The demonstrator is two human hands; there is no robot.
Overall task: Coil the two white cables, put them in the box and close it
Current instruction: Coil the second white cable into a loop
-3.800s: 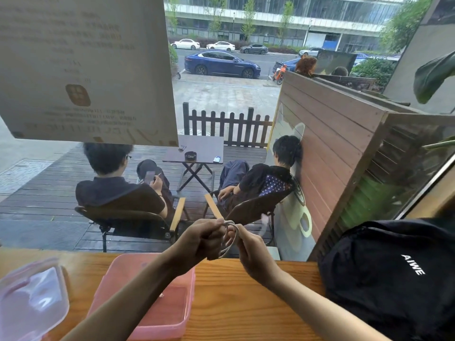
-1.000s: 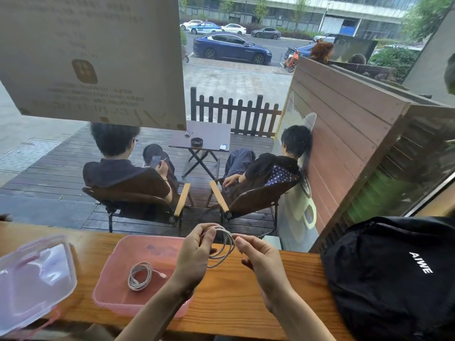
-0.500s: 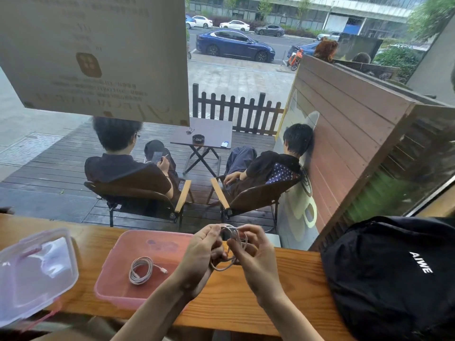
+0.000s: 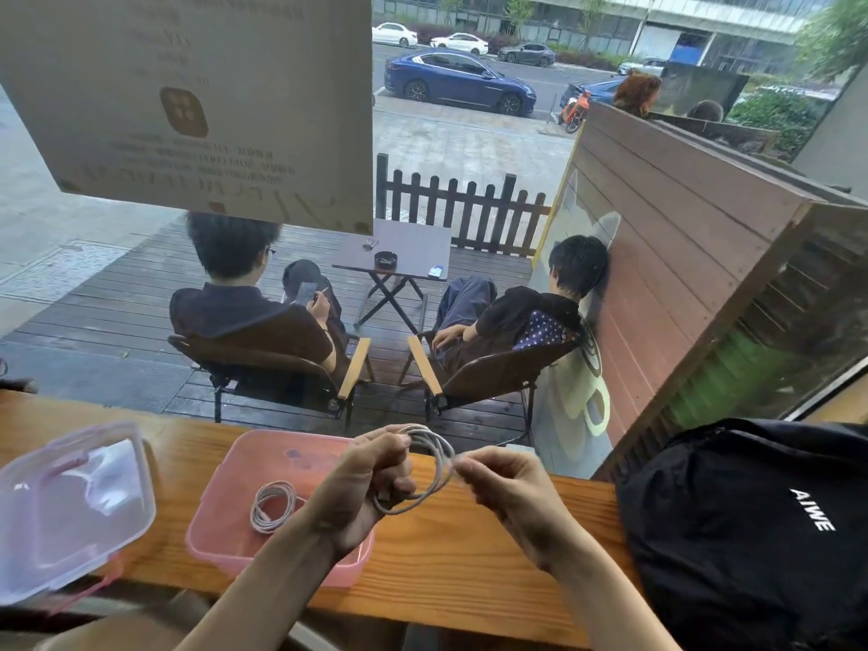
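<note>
lid (image 4: 70, 505) left of box (image 4: 225, 538) | cable (image 4: 272, 505) in box | backpack (image 4: 751, 533) right

White capital letters reading "AIWE" are printed on the black fabric backpack (image 4: 751, 523) that rests on the right end of the wooden worktop (image 4: 446, 570). Lines of faint print and a brown rounded-square emblem are seen on the large pale paper sign (image 4: 188, 101) fixed to the window glass; the print shows through reversed and blurred, and no word of it can be made out.
</note>
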